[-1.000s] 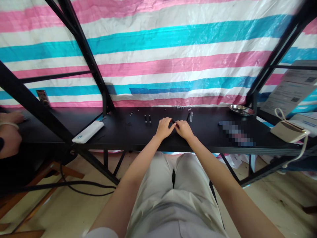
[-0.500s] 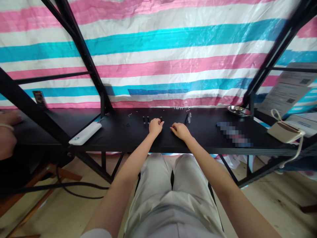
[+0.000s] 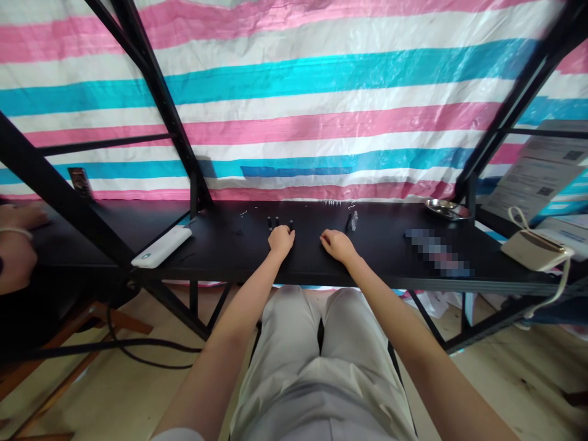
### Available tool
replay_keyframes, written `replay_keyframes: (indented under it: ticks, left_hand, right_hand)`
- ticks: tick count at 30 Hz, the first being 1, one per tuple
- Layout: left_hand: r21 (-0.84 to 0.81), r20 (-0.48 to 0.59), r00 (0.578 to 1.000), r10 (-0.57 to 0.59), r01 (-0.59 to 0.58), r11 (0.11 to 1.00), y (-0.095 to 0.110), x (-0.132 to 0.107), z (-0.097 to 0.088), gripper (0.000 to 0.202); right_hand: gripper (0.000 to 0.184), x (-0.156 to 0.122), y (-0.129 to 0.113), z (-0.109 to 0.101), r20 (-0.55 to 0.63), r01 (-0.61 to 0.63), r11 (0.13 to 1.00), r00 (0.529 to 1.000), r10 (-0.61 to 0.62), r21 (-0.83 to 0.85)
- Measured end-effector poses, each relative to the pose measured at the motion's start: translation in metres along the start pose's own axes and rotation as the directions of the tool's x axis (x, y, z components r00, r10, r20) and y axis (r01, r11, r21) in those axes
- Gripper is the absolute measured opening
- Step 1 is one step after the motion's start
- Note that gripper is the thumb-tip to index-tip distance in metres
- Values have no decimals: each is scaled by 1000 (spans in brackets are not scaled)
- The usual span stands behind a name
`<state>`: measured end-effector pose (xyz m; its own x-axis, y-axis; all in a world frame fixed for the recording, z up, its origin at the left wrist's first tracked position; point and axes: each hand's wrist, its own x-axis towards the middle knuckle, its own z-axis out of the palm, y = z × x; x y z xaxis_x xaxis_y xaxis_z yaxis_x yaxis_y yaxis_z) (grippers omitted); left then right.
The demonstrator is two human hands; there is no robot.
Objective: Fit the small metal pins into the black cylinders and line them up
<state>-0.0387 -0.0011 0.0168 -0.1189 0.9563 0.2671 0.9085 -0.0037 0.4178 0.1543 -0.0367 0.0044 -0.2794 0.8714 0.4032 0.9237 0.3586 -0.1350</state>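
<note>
- A striped pink, white and blue tarpaulin (image 3: 294, 104) is hung behind the workplace, crossed by a slanted black frame bar (image 3: 151, 98).
- A long black table (image 3: 376, 257) is set in front of the tarpaulin; both of the person's forearms are stretched out over its near edge.
- A white power bank (image 3: 162, 246) is laid flat on the table, well to the left of the hands, and a beige case with a looped strap (image 3: 535, 250) is seen at the far right.
- A shallow metal dish (image 3: 448, 209) is placed near the right back corner of the table.
- The left hand (image 3: 281, 240) is rested on the table with its fingers curled at a small black upright piece (image 3: 291, 225); whether that piece is actually pinched cannot be told.
- The right hand (image 3: 337, 245) is laid loosely on the table, fingers relaxed and nothing held, apart from the left hand.
- Two more small black pieces (image 3: 273, 222) are stood just left of the first, close behind the left hand.
- A row of tiny pale pins (image 3: 333, 201) is lined up at the table's back edge.
</note>
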Motion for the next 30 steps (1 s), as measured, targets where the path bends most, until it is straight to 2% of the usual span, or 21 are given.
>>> replay_keyframes:
  ticks: [11, 13, 15, 17, 19, 21, 22, 24, 27, 30]
  left_hand:
    - [55, -14, 995, -96, 96, 994, -1, 7, -5, 27]
    - [51, -11, 994, -106, 107, 993, -1, 7, -5, 27]
    - [47, -11, 994, -111, 111, 993, -1, 8, -5, 27]
    - [48, -12, 994, -111, 111, 993, -1, 8, -4, 28]
    - [50, -13, 994, -109, 110, 993, -2, 9, -4, 28]
    - [51, -16, 994, -107, 107, 993, -3, 9, -3, 28]
    - [49, -17, 994, -106, 106, 993, -3, 9, -3, 28]
    - [45, -19, 995, -102, 102, 994, -3, 9, -3, 28]
    - [40, -20, 995, -96, 97, 995, -3, 9, -3, 28]
    - [37, -21, 995, -100, 101, 994, -2, 9, -4, 28]
  right_hand:
    - [19, 0, 1, 2, -56, 6, 1000, 998, -5, 30]
    - [19, -1, 1, 2, -99, -14, 999, 995, 18, 41]
    - [21, -3, 3, 1, -188, -84, 994, 978, 95, 63]
    - [24, -4, 6, -2, -293, -221, 970, 925, 242, 102]
    - [26, -5, 11, -5, -360, -402, 903, 828, 430, 155]
    - [26, -6, 17, -9, -367, -564, 803, 718, 591, 192]
    - [26, -6, 19, -11, -351, -618, 761, 681, 643, 196]
    - [23, -7, 22, -12, -297, -678, 713, 654, 696, 178]
    - [22, -8, 23, -10, -213, -708, 693, 662, 718, 137]
    - [25, -9, 26, -5, -184, -731, 672, 649, 738, 119]
